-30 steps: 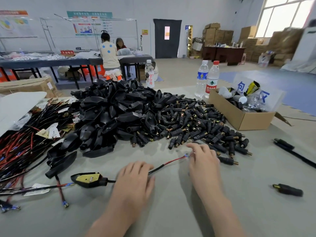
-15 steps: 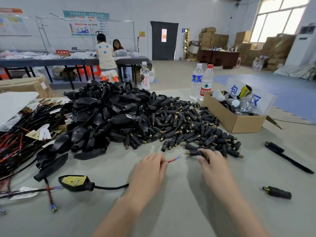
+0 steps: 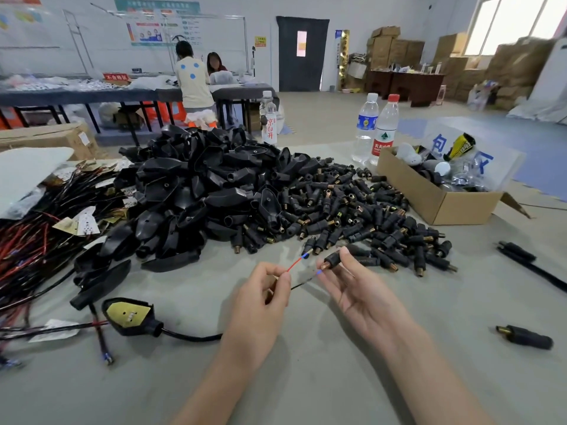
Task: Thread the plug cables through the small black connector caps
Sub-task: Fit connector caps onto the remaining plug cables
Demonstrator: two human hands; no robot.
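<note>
A: So, what changed since half a second ago?
B: The right hand [image 3: 362, 292] left the pile [image 3: 352, 210] and now pinches one connector cap [image 3: 333, 259], lower centre. The left hand [image 3: 260, 302] has lifted the cable [image 3: 190, 336], pinching its red wire [image 3: 294, 264] near the cap.
A: Any writing?
B: Red-labelled bottle [image 3: 385, 130], upper right: 农夫山泉.

The left hand [image 3: 260, 302] hides part of the cable [image 3: 190, 337]. The wire bundle [image 3: 27, 240] runs off the left edge. The posters [image 3: 156, 29] at upper left are too blurred to read.
</note>
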